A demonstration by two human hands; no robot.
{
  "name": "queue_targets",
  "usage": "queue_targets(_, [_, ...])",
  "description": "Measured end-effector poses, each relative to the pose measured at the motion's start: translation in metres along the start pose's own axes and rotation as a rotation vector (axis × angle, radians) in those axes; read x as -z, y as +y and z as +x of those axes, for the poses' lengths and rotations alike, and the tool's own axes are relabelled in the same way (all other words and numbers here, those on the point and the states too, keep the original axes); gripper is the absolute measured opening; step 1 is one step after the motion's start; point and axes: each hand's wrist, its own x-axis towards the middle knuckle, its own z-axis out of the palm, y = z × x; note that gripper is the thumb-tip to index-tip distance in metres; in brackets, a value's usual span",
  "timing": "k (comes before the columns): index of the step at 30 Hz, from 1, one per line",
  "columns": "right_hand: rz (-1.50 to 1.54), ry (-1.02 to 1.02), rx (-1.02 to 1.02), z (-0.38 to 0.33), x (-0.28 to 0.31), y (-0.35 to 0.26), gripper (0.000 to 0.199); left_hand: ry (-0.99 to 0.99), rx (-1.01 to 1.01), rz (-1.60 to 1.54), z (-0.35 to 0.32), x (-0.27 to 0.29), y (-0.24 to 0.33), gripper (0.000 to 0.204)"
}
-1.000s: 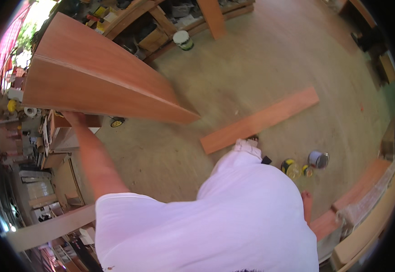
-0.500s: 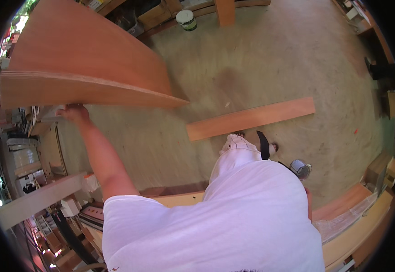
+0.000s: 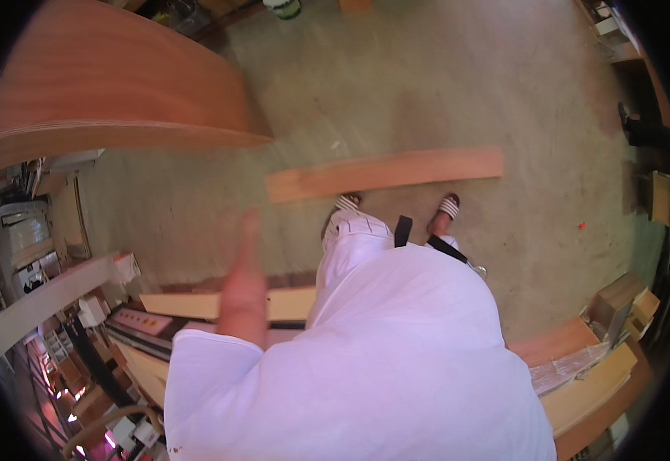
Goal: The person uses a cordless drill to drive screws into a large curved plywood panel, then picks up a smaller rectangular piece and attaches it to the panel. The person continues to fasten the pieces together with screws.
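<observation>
My left hand (image 3: pixel 249 224) hangs over the concrete floor, smeared by motion, so its fingers cannot be made out. It is apart from the large reddish plywood panel (image 3: pixel 119 77) standing at the upper left, whose pale layered edge faces me. Nearest to the hand is a long narrow reddish board (image 3: pixel 396 170), lying flat on the floor just beyond my sandalled feet. My right hand is out of sight, with my white shirt covering much of the lower middle.
Pale boards (image 3: pixel 185 305) lie beside me at the left, near a grey beam (image 3: pixel 50 303). At the lower right are a plastic-wrapped board (image 3: pixel 569 365) and wooden blocks (image 3: pixel 615 303). A white-and-green bucket (image 3: pixel 282 8) stands at the far edge.
My left hand has let go of the plywood panel's near edge and swung right and toward me. The view has shifted, and both sandalled feet now show.
</observation>
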Motion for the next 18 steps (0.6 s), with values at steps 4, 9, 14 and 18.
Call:
queue_targets(4, [-0.165, 0.033, -0.254, 0.024, 0.082, 0.003, 0.039, -0.554, 0.181, -0.08, -0.151, -0.198, -0.021, 0.058])
queue_targets(9, [0.325, 0.148, -0.472, 0.092, 0.15, -0.002, 0.044, -0.506, -0.183, 0.522, -0.123, -0.219, -0.016, 0.065])
queue_targets(14, [0.957, 0.102, -0.584, 0.245, 0.137, 0.032, 0.063, -0.292, -0.253, 0.713, -0.023, -0.306, 0.062, 0.066])
queue_targets(18, [1.195, 0.071, -0.558, 0.386, 0.066, 0.062, 0.076, -0.325, -0.576, 0.856, 0.07, -0.45, 0.157, 0.07])
